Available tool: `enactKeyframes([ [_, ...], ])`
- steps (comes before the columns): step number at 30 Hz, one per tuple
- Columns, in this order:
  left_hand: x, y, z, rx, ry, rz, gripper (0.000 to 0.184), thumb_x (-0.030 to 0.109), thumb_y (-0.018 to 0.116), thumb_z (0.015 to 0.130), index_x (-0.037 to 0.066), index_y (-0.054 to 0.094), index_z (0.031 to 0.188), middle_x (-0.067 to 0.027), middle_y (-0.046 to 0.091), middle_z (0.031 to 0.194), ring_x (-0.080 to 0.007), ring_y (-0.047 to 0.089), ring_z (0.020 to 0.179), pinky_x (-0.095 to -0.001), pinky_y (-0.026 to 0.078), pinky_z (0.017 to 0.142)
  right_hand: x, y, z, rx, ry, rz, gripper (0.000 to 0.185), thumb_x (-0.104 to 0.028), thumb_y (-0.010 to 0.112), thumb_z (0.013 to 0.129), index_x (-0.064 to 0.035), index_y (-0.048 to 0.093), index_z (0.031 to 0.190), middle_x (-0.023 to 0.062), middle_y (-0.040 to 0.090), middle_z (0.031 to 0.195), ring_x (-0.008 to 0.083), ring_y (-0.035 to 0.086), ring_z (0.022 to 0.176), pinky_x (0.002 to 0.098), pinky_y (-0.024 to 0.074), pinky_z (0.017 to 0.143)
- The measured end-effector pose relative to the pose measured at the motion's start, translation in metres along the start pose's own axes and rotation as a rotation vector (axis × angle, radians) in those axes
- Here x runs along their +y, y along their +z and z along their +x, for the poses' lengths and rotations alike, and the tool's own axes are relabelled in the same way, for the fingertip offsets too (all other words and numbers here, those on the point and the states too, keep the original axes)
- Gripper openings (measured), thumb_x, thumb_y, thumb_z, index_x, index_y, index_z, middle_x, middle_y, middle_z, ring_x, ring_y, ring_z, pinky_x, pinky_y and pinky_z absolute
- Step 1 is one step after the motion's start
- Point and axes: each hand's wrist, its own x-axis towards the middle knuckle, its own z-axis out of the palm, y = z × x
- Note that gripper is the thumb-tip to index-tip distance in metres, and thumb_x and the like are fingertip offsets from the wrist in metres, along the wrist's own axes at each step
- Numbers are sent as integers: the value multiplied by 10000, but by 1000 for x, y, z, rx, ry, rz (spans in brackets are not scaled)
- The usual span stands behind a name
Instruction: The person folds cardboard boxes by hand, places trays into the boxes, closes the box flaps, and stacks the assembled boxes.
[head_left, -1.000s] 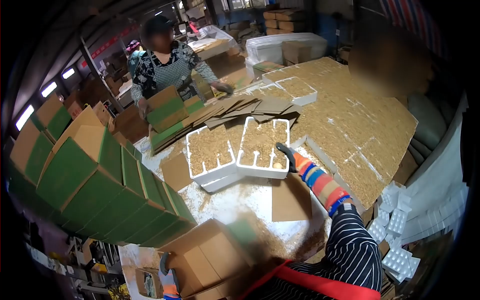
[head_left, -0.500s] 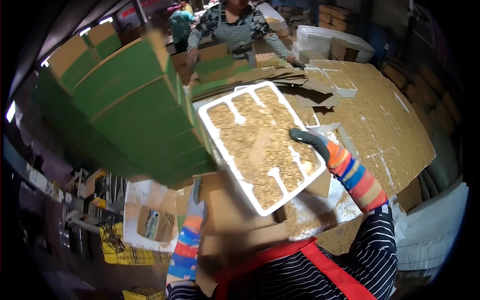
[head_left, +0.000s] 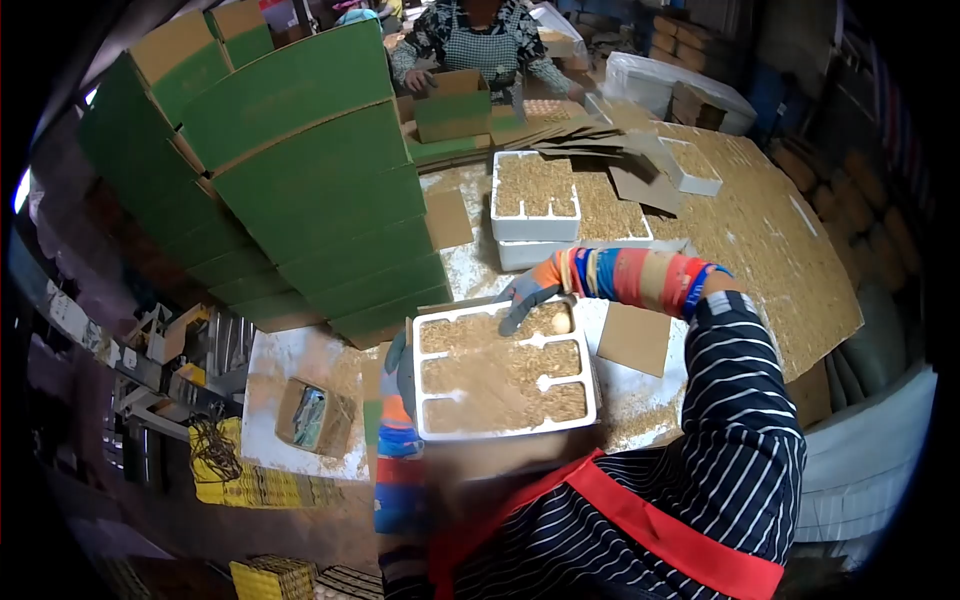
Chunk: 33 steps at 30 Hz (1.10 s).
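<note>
A white foam tray [head_left: 505,433] filled with tan husk-like material lies level in front of me, over a cardboard box that it mostly hides. Partition stubs stick inward from its sides, and a pale, egg-like round thing [head_left: 561,323] shows in its far right corner. My right hand [head_left: 528,292], in a grey and orange glove, grips the far rim with fingers over the fill. Along the left side, my left hand [head_left: 398,375] holds the tray edge, its fingers partly hidden. Behind stand more foam trays [head_left: 535,228] with the same fill.
Tall stacked green-and-brown cartons [head_left: 320,190] rise at the left. Loose cardboard sheets [head_left: 600,145] lie behind the trays, and a flat cardboard piece [head_left: 635,338] lies at right. Across the table a co-worker's hand [head_left: 420,80] touches a green carton [head_left: 453,108]. A small box [head_left: 315,417] sits lower left.
The tray has come down and left from its tilted position and turned square to me over the cardboard box. My right hand moved to its far rim; my left hand now meets its left side.
</note>
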Motion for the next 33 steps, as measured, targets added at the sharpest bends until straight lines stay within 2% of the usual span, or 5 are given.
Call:
enactKeyframes([
  [7,-40,-27,14,217,52,377,419,141,516,880,-16,425,1259,-70,502,1227,-139,471,1093,-246,374,918,58,24,48,110,-47,-217,598,-383,653,748,-16,506,1196,105,617,1065,178,572,912,333,457,780],
  [13,4,9,5,135,414,1696,605,277,661,703,73,463,1237,-178,416,1263,-336,380,1173,-422,305,997,14,52,-19,1081,-574,-837,331,-240,622,733,-98,592,1030,103,600,992,289,568,869,352,463,777],
  [16,38,66,-2,-400,496,1828,580,307,696,648,134,524,1174,-162,455,1200,-330,437,1086,-420,361,919,53,80,-61,1665,-493,-93,292,-198,641,773,-75,591,1032,124,597,1037,264,565,951,334,454,794],
  [23,-12,74,27,-969,287,1564,308,181,630,722,152,611,1028,-84,580,941,-286,572,827,-351,478,703,187,293,-92,1136,347,-336,914,-574,631,632,-79,326,1337,252,350,1292,412,311,1210,497,231,1019],
  [33,-98,97,66,-1070,396,1679,341,390,552,768,215,622,1051,-175,267,1401,-372,212,1291,-549,57,1051,221,179,-31,1111,92,-451,848,-278,689,628,-18,286,1327,225,346,1298,366,326,1213,445,223,1045],
])
